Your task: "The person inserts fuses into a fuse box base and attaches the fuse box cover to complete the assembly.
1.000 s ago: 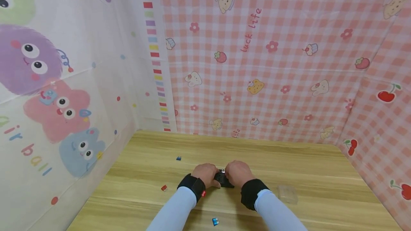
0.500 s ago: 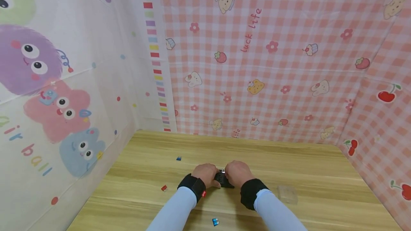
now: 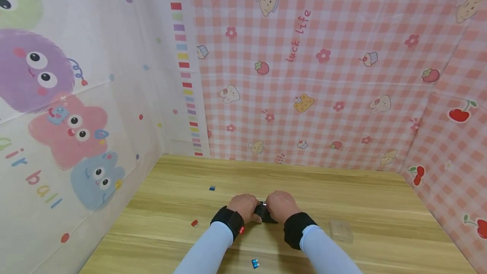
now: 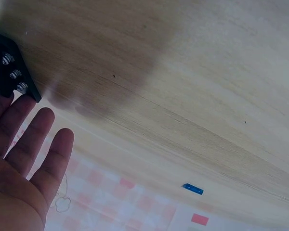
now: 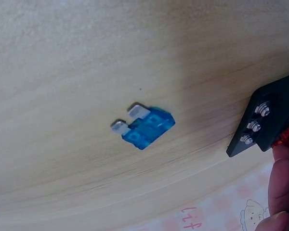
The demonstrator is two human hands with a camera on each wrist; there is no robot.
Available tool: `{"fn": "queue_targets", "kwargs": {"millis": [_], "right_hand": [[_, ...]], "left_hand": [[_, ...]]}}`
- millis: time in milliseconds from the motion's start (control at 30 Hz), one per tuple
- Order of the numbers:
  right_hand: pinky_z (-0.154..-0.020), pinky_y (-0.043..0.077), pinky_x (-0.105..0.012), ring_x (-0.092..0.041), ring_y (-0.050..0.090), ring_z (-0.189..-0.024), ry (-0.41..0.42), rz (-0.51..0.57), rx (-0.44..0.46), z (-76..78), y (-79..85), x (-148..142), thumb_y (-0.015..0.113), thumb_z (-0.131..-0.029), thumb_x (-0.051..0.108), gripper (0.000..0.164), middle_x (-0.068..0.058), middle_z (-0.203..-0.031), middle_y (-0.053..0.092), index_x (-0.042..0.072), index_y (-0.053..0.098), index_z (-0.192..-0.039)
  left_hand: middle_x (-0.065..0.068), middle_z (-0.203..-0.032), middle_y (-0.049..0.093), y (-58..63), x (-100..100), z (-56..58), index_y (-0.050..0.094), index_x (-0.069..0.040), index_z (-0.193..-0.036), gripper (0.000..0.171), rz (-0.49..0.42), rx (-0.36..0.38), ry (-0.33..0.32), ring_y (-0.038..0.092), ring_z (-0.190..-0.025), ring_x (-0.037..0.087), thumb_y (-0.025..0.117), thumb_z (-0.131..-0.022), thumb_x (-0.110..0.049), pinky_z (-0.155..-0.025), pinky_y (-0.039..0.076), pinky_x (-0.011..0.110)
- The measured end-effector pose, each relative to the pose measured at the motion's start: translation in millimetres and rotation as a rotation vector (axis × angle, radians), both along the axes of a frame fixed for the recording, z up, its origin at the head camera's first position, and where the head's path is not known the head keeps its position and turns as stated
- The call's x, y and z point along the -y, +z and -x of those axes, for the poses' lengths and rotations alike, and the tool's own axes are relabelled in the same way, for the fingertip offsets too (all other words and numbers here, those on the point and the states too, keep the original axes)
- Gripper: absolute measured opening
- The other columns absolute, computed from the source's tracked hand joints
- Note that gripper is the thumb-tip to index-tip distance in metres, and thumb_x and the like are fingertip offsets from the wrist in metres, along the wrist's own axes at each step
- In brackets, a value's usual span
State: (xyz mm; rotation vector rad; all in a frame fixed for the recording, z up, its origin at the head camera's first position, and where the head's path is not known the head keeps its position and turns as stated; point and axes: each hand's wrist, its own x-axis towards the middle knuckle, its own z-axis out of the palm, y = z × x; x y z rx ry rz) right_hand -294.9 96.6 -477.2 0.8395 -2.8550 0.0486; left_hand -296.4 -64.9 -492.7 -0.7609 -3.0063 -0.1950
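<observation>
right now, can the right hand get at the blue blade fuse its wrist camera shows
Probably yes: the blue blade fuse lies on the tabletop with nothing visible between it and the right hand, though that hand seems to pinch a red piece at the black block.

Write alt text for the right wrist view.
The right hand, cut off at the right edge, holds a red piece at a black block with metal screws. Left of it, a blue blade fuse with two metal prongs lies on a wooden tabletop.
</observation>
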Motion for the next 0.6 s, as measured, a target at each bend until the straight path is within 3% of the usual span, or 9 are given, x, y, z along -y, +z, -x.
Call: {"fn": "queue_targets", "kwargs": {"millis": [200, 600], "right_hand": [[-0.063, 0.048, -0.031, -0.013, 0.047, -0.061, -0.012, -0.016, -0.001, -0.6, -3.8, 0.7, 0.077, -0.084, 0.01, 0.014, 0.001, -0.065, 0.056, 0.009, 0.069, -0.073], [-0.062, 0.045, -0.029, -0.013, 0.045, -0.06, -0.021, 0.052, 0.028, -4.8, -0.9, -0.3, 0.077, -0.084, 0.008, 0.013, 0.004, -0.064, 0.056, 0.009, 0.071, -0.072]], "left_hand": [[-0.007, -0.075, 0.064, -1.1, 0.3, 0.1, 0.077, -0.017, -0.092, 0.035, 0.007, -0.022, -0.014, 0.053, -0.068, 0.007, 0.086, -0.073, -0.045, -0.064, 0.045, 0.026], [-0.006, -0.079, 0.067, 3.1, -0.2, -2.8, 0.078, -0.017, -0.096, 0.036, 0.022, -0.02, -0.007, 0.053, -0.069, 0.007, 0.086, -0.074, -0.045, -0.065, 0.045, 0.026]]}}
